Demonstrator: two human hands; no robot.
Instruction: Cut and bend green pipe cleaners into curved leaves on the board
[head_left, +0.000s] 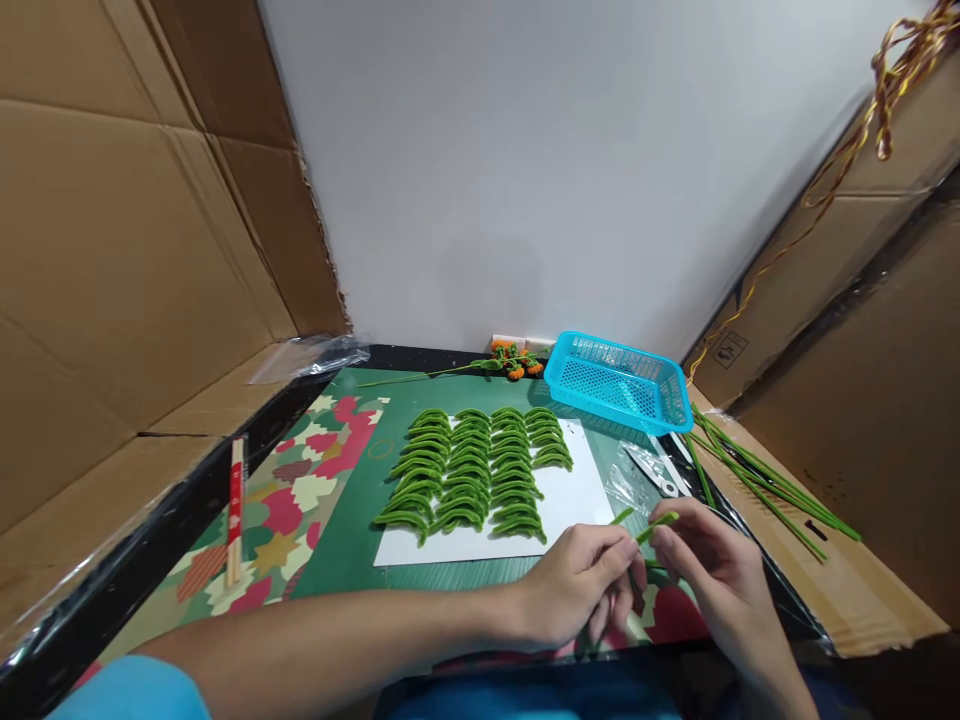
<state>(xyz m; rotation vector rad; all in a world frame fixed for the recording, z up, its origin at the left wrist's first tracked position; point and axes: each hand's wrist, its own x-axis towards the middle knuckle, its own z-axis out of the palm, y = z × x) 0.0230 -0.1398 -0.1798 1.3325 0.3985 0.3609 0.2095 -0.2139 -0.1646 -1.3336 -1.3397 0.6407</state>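
left hand [592, 578] pinches fuzzy green stem [657, 526]; right hand [716, 568] curled at stem's tip, grip unclear. stem above counter [337, 555], near white sheet [574, 497] bearing bent green pieces [466, 472].

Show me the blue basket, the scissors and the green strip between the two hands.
Blue basket [609, 389]: head view, on its perforated floor.
Scissors [665, 487]: head view, on the white handle.
Green strip [657, 526]: head view, on its exposed stretch.

We see fuzzy green strips [468, 472] on smooth paper [574, 505]. Our basket [607, 386] looks glossy plastic, our side panels [97, 230] matt cardboard.
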